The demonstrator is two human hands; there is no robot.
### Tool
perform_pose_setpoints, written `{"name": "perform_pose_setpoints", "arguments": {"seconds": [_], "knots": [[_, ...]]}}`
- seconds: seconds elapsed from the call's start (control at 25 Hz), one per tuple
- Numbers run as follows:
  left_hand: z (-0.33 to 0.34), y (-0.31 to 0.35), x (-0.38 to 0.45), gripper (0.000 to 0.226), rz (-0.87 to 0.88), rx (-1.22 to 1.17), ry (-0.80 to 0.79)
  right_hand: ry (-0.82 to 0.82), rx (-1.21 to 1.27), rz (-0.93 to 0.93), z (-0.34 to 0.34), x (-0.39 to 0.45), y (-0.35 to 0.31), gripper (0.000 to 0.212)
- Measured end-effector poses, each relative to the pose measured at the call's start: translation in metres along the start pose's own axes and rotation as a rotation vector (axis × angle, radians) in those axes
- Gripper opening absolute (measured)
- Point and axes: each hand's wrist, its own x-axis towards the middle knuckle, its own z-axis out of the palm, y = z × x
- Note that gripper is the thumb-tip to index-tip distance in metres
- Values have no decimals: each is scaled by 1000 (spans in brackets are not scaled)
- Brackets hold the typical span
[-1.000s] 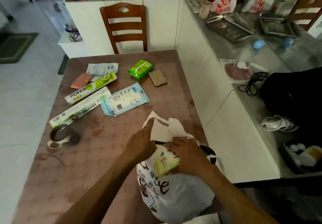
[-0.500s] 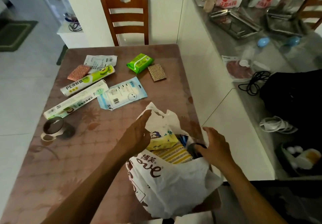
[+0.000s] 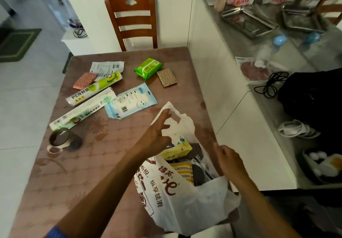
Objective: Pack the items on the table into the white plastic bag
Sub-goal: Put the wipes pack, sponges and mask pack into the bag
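Observation:
The white plastic bag (image 3: 185, 200) stands open at the table's near right edge. Inside it lie a yellow pack (image 3: 177, 148), a striped item (image 3: 183, 169) and a dark item (image 3: 198, 174). My left hand (image 3: 157, 136) is at the bag's far rim, fingers spread, its index fingertip touching the raised handle (image 3: 167, 107). My right hand (image 3: 227, 160) hovers over the bag's right rim, fingers relaxed, holding nothing. On the table lie a green wipes pack (image 3: 148, 68), a brown patterned pad (image 3: 166, 77), a blue-white flat package (image 3: 130, 103), a cling film roll (image 3: 94, 91), a long box (image 3: 83, 109), an orange pad (image 3: 85, 80) and a white packet (image 3: 107, 68).
A tape roll (image 3: 59, 139) sits near the left edge of the brown table (image 3: 92, 173). A wooden chair (image 3: 132, 21) stands at the far end. A white counter (image 3: 231, 98) runs along the right, with trays, cables and a black bag on it.
My right hand let go of the yellow pack inside the bag and drew back to the right rim. My left hand rose along the far rim to the handle.

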Motion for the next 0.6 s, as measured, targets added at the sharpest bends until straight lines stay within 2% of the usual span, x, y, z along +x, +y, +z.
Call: {"name": "perform_pose_setpoints", "arguments": {"seconds": [0.12, 0.16, 0.32, 0.4, 0.44, 0.52, 0.56, 0.6], "knots": [[2, 1, -2, 95, -7, 25, -12, -176, -394, 4, 11, 11, 10, 46], [2, 4, -4, 95, -4, 43, -28, -164, -405, 9, 19, 13, 11, 41], [-18, 44, 7, 98, 95, 96, -48, -27, -24, -47, -2, 0, -13, 25], [-34, 64, 20, 96, 142, 108, 30, 53, 111, -88, -21, -10, -24, 32], [-39, 66, 23, 93, 154, 80, 73, 55, 88, -110, -26, -15, -27, 33], [-38, 55, 20, 76, 155, 15, 103, -21, -128, -138, -22, -22, -32, 31], [-33, 45, 14, 65, 139, 72, 51, -71, -267, -127, -16, -25, -32, 31], [-26, 35, 6, 52, 130, 252, -51, -112, -372, -109, -13, -30, -34, 32]]}}
